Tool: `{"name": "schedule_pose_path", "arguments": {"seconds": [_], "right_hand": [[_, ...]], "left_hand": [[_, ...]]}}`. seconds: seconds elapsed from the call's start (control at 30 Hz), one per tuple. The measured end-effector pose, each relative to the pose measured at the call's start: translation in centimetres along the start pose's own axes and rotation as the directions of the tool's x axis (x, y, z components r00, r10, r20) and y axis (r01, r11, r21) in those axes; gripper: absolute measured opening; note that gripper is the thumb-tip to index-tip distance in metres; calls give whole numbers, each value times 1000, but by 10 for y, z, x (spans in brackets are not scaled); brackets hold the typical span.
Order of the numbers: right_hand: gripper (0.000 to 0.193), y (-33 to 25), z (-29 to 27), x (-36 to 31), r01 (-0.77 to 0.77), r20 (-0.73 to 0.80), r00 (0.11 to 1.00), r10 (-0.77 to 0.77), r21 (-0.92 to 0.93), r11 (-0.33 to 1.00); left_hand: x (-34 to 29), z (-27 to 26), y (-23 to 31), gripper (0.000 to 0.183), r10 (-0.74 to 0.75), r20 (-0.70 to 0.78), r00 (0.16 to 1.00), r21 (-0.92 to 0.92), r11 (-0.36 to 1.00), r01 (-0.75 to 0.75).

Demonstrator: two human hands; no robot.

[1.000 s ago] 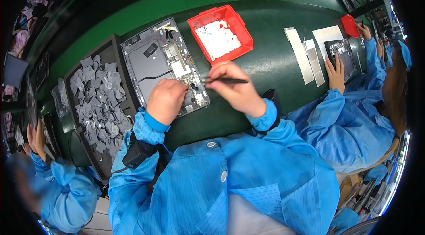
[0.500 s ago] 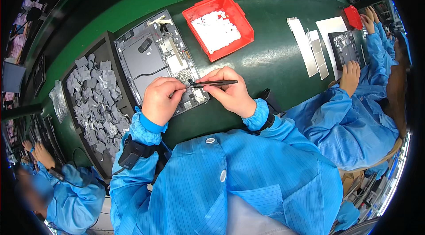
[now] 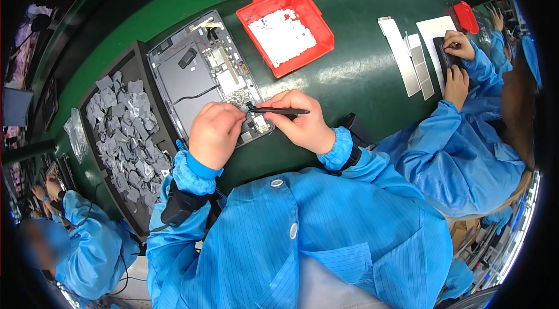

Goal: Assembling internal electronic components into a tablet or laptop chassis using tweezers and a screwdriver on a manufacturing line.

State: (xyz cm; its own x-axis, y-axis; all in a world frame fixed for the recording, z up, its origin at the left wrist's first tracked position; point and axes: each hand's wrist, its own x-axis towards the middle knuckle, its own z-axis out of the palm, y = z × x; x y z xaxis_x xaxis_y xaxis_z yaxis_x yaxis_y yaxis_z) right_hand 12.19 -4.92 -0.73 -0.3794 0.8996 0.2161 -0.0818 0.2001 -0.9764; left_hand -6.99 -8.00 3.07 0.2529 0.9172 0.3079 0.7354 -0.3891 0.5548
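An opened grey device casing [image 3: 189, 79], like a laptop's lower shell with exposed circuit boards and a black cable, lies in front of me. My right hand [image 3: 304, 121] grips black tweezers [image 3: 282, 111] level over its near right corner. The tweezers' tips point left, at a small black part [image 3: 251, 106] by the board. My left hand [image 3: 215, 133] is beside those tips, thumb and fingers pinched together over the casing's near edge. Whatever is between these fingers is too small or hidden to make out.
Left of the casing stands a dark tray [image 3: 145, 56] heaped with grey crumpled pieces. A red bin [image 3: 323, 35] with small white pieces stands beyond. Pale flat strips [image 3: 399, 56] lie to the right. Co-workers in blue sit on both sides; the right one handles a dark device [image 3: 445, 59].
My hands stay at the same corner, with the tweezers shifted only slightly. My left fingers have closed up a little. The co-worker on the right has both hands on the dark device now.
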Motion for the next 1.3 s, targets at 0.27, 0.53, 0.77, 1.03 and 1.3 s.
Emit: {"name": "schedule_pose_path", "arguments": {"seconds": [0.27, 0.53, 0.77, 1.03, 1.3], "right_hand": [[16, 3, 5, -1, 113, -39, 993, -115, -59, 992], [16, -1, 3, -1, 185, -27, 982, -189, -118, 976], [16, 0, 5, -2, 329, 37, 944, -329, -214, 920], [16, 5, 4, -3, 355, 23, 933, -359, -212, 910], [16, 6, 4, -3, 348, 21, 936, -351, -194, 917]], "left_hand": [[-5, 6, 9, 17, 69, 60, 996, 132, 988, -77], [-9, 7, 21, 19, 179, 165, 970, 391, 891, -231], [-11, 6, 18, 22, 148, 121, 982, 278, 944, -176], [-13, 9, 18, 23, 138, 124, 983, 295, 940, -170], [-13, 10, 18, 24, 137, 128, 982, 285, 944, -168]]}}
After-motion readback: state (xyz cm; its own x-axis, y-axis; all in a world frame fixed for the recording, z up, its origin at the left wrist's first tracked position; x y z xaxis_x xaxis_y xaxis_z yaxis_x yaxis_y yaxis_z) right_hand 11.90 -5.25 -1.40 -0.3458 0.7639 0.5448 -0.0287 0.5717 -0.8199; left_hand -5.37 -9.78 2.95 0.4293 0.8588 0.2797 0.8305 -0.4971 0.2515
